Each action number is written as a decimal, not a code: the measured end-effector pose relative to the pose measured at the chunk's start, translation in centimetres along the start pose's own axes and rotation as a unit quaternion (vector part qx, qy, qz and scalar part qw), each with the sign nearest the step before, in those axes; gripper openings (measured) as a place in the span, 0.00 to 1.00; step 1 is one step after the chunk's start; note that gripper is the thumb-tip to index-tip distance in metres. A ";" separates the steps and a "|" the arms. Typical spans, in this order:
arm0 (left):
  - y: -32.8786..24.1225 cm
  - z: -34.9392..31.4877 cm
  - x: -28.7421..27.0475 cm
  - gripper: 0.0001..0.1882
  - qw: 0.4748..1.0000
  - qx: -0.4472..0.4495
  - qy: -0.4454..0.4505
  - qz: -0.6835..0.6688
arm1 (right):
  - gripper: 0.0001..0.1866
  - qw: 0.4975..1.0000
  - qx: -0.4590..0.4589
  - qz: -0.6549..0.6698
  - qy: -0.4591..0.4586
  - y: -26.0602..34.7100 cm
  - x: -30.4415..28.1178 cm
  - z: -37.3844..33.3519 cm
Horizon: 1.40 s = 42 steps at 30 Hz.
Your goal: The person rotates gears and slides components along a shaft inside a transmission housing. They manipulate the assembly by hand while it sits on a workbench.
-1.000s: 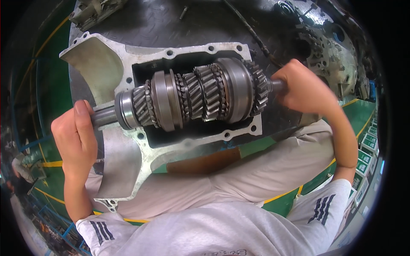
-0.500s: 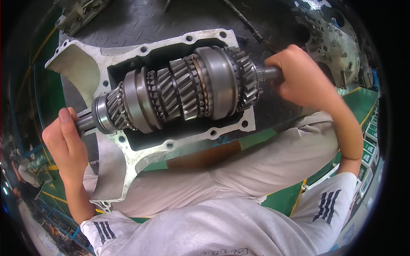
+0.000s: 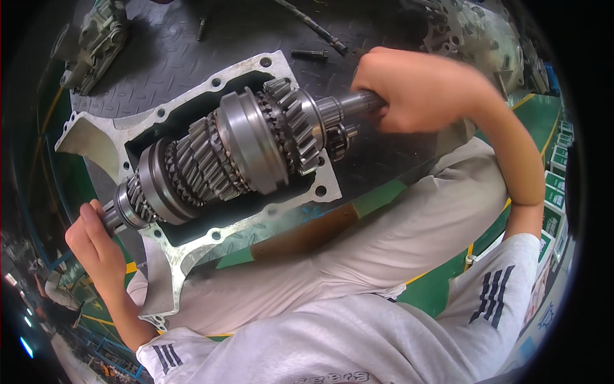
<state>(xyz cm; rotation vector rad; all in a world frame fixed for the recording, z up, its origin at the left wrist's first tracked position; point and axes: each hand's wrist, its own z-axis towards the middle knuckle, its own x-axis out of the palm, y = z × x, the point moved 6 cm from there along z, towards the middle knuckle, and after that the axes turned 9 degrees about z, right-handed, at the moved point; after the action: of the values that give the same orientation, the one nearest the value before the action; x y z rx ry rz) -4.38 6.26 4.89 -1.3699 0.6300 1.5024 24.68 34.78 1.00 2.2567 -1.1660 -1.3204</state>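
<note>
A steel gear shaft (image 3: pixel 249 141) with helical gears and smooth wide rings lies slantwise over an open cast-metal gearbox housing (image 3: pixel 216 235). Its left end, a thin shaft stub, is gripped by the closed fingers of my left hand (image 3: pixel 99 246). My right hand (image 3: pixel 425 89) is wrapped round the longer splined end at the right, which sits higher in the picture. Beneath that end, a small toothed gear (image 3: pixel 341 141) shows at the housing's right side. The shaft's body hides much of the housing's dark cavity, so I cannot tell whether it touches the bottom.
The housing rests on a dark tread-plate bench top (image 3: pixel 169 64). Beyond it lie a bolt (image 3: pixel 309 54), a smaller bolt (image 3: pixel 201 29) and a long rod (image 3: pixel 313 25). Metal castings stand at the far left (image 3: pixel 96 48) and far right (image 3: pixel 480 45). My legs (image 3: pixel 384 237) are close to the near edge.
The gear shaft and housing have shifted left in the picture and slant more steeply. The small gear at the right has come further into sight. Both hands still grip the shaft ends.
</note>
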 end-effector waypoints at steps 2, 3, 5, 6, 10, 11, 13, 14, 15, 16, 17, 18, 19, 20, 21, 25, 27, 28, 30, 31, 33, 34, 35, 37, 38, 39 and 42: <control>0.2 -0.1 0.4 0.22 1.000 0.003 -0.010 -0.005 | 0.08 0.934 -0.164 -0.141 -0.285 -0.9 2.3 -1.9; 0.2 0.0 0.3 0.21 1.000 0.000 -0.020 -0.008 | 0.10 0.891 -0.166 -0.195 -0.374 -0.7 2.7 -2.8; 0.4 0.0 0.4 0.21 1.000 0.000 -0.021 0.001 | 0.13 0.879 -0.165 -0.218 -0.392 -0.6 2.9 -2.8; 0.3 0.0 0.4 0.21 1.000 -0.008 -0.025 0.002 | 0.12 0.880 -0.144 -0.227 -0.392 -0.8 3.0 -2.6; 0.2 0.1 0.3 0.22 1.000 -0.012 -0.014 -0.014 | 0.06 0.932 -0.112 -0.182 -0.294 -0.5 1.7 -2.0; 0.1 -0.1 -0.2 0.23 1.000 -0.019 -0.009 -0.017 | 0.03 0.971 -0.108 -0.055 -0.205 -0.8 1.0 -1.1; 0.1 0.1 0.3 0.23 1.000 -0.007 -0.012 -0.021 | 0.04 0.993 0.014 0.051 0.104 -0.8 -0.1 0.5; 0.0 0.0 0.4 0.24 1.000 -0.002 -0.016 -0.023 | 0.13 0.979 0.016 0.119 0.168 -1.3 0.3 0.9; -0.2 0.1 0.4 0.24 1.000 0.000 -0.018 -0.023 | 0.13 0.979 0.016 0.119 0.165 -1.5 -0.1 1.1; -0.5 0.3 0.4 0.24 1.000 0.001 -0.018 -0.025 | 0.14 0.963 0.057 0.151 0.215 -1.9 0.2 1.0; -0.7 0.4 0.4 0.24 1.000 0.002 -0.017 -0.026 | 0.15 0.942 0.098 0.182 0.264 -2.2 0.5 0.8; -0.3 0.3 0.3 0.24 0.999 0.020 -0.028 -0.010 | 0.14 0.937 0.097 0.213 0.259 -3.0 1.0 1.1; -0.2 0.1 0.3 0.24 0.999 0.016 -0.029 -0.008 | 0.14 0.937 0.095 0.210 0.262 -3.2 1.6 0.9; -0.1 0.0 0.2 0.24 0.999 0.013 -0.028 -0.007 | 0.10 0.984 0.020 0.125 0.127 -2.2 0.8 0.9; 0.0 -0.1 0.0 0.24 1.000 0.010 -0.029 -0.004 | 0.06 0.998 -0.059 0.037 -0.013 -0.8 0.1 0.2; -0.6 0.4 0.1 0.24 1.000 0.010 -0.010 -0.012 | 0.22 0.911 -0.177 -0.160 -0.337 -0.7 2.5 -3.3; -0.6 0.4 0.2 0.25 1.000 0.006 -0.006 -0.014 | 0.23 0.923 -0.194 -0.100 -0.316 0.5 1.6 -2.9; -0.7 0.6 0.2 0.25 1.000 0.005 -0.006 -0.016 | 0.23 0.931 -0.208 -0.040 -0.297 1.1 0.8 -2.8; -1.0 0.5 -0.2 0.25 1.000 0.014 -0.005 -0.017 | 0.19 0.970 -0.149 0.069 -0.178 0.7 -0.5 -2.0; -0.8 0.4 -0.2 0.25 1.000 0.012 -0.005 -0.018 | 0.20 0.982 -0.117 0.098 -0.113 0.1 -0.8 -1.8; -0.8 0.3 -0.3 0.25 1.000 0.020 -0.004 -0.016 | 0.22 0.966 -0.065 0.249 0.018 -1.7 -0.8 -1.9; -0.7 0.4 -0.2 0.25 1.000 0.021 -0.006 -0.018 | 0.20 0.964 -0.061 0.258 0.036 -2.3 -0.9 -2.3; -0.7 0.5 -0.1 0.25 0.999 0.031 -0.007 -0.009 | 0.18 0.960 -0.056 0.267 0.056 -2.4 -1.0 -2.7; -0.9 0.6 -0.1 0.25 0.999 0.042 -0.009 -0.002 | 0.16 0.969 -0.065 0.234 0.036 -1.9 -1.3 -3.1; -1.0 0.6 -0.2 0.25 0.999 0.039 -0.006 -0.004 | 0.13 0.976 -0.077 0.202 0.020 -1.5 -1.5 -3.3; -1.1 0.6 -0.3 0.25 0.999 0.036 -0.003 -0.006 | 0.13 0.976 -0.077 0.203 0.020 -1.1 -1.6 -3.4; -0.8 0.4 -0.2 0.25 0.999 0.028 -0.014 0.010 | 0.09 0.991 -0.103 0.031 -0.079 0.0 -2.1 -3.6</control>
<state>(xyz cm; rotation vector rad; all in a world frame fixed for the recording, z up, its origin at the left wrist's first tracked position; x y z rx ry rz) -3.84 6.84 5.35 -1.3021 0.6656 1.5067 27.15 35.79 4.23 1.9863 -1.0839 -1.5424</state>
